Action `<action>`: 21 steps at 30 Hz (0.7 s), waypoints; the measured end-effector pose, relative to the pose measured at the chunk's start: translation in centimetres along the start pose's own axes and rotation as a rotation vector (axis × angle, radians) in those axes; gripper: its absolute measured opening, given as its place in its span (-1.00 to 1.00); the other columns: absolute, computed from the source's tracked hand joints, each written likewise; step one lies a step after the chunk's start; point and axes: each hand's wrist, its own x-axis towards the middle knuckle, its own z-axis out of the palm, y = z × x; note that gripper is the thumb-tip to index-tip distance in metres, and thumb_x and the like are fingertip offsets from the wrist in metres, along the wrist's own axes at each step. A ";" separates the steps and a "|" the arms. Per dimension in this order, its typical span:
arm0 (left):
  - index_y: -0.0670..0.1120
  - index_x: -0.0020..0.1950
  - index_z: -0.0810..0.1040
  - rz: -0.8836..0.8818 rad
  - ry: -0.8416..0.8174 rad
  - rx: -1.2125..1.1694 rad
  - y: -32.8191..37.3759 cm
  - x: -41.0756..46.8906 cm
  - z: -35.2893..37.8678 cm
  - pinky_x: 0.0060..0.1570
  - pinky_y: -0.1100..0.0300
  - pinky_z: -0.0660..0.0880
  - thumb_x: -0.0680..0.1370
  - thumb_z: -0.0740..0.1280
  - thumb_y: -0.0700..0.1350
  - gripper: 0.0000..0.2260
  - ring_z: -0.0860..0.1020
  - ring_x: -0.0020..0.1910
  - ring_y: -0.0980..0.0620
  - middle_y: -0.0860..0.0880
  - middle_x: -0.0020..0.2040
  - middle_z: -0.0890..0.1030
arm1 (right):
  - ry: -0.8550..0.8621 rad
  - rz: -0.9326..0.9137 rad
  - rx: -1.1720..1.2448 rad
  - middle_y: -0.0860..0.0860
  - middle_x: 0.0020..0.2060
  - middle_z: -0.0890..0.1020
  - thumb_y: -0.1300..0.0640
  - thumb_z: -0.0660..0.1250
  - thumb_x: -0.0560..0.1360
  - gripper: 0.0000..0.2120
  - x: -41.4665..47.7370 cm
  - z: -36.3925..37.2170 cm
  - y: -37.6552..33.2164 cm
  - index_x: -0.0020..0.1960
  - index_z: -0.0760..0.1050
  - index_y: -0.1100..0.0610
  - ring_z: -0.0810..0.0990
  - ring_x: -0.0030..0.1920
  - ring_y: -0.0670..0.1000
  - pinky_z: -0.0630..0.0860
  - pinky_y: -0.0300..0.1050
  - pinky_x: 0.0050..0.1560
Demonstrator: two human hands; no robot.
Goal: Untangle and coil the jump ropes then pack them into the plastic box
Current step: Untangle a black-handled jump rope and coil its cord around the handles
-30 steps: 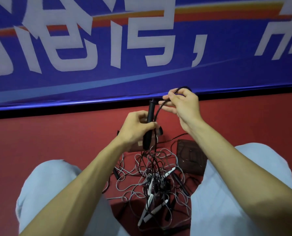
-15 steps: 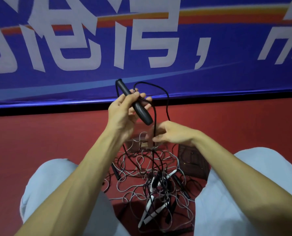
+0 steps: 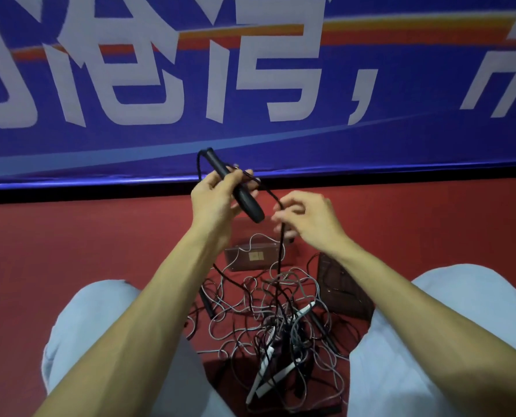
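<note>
**You are holding a black handle up above the tangle**

Your left hand (image 3: 216, 198) is gripping the black handle (image 3: 241, 192) of one jump rope, with the fingers and thumb curled around its middle. The handle is tilting, with its upper end pointing toward the blue banner (image 3: 280, 139) and its lower end pointing toward your right hand (image 3: 312, 219).

The black rope (image 3: 280, 236) is coming out of the upper end of the handle and bending down behind your left hand. Another stretch of it is crossing from your left fingers to your right hand. The right fingers are curling around this rope and pinching it, though the hand is a little blurred. From there the rope is hanging straight down into the tangle (image 3: 273, 317).

The tangle is lying on the red floor (image 3: 70, 242) between your two knees (image 3: 100, 320). It is mixing grey and black ropes, and some white handles (image 3: 268, 355) are sticking out of it.

The plastic box (image 3: 244, 261) is standing on the floor just beyond the tangle, under your hands, and a grey rope is lying over its edge. A second dark clear piece (image 3: 345, 288) is lying beside your right knee; I cannot tell if it is a lid or another box.
</note>
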 end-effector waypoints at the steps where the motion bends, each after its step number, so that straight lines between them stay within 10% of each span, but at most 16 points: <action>1: -0.19 0.02 0.51 -0.026 -0.014 0.101 -0.4 0.0 0.0 -0.08 0.05 0.63 0.53 0.37 -0.32 -0.89 0.67 -0.17 -0.06 -0.16 -0.09 0.65 | 0.084 -0.037 0.087 0.04 -0.32 0.67 0.35 0.38 0.48 -0.79 0.3 -0.3 -0.7 -0.17 0.55 0.05 0.69 -0.32 0.04 0.65 0.02 -0.28; 7: -0.20 0.00 0.57 -0.086 -0.246 0.562 -3.0 -0.6 0.1 -0.30 0.32 0.50 0.50 0.42 -0.31 -0.89 0.63 -0.31 0.14 -0.07 -0.19 0.64 | 0.233 -0.024 0.303 0.08 -0.33 0.61 0.34 0.33 0.53 -0.89 0.7 -1.6 -2.0 -0.09 0.49 0.15 0.64 -0.42 -0.04 0.58 -0.17 -0.44; 21: -0.16 -0.09 0.57 -0.010 -0.355 0.668 -3.1 -1.4 0.5 -0.15 0.07 0.64 0.48 0.42 -0.33 -0.90 0.68 -0.18 -0.08 -0.21 -0.13 0.70 | 0.261 0.105 0.747 0.13 -0.24 0.59 0.24 0.26 0.60 -0.82 1.0 -2.4 -2.0 0.15 0.38 0.30 0.69 -0.26 0.04 0.62 -0.12 -0.27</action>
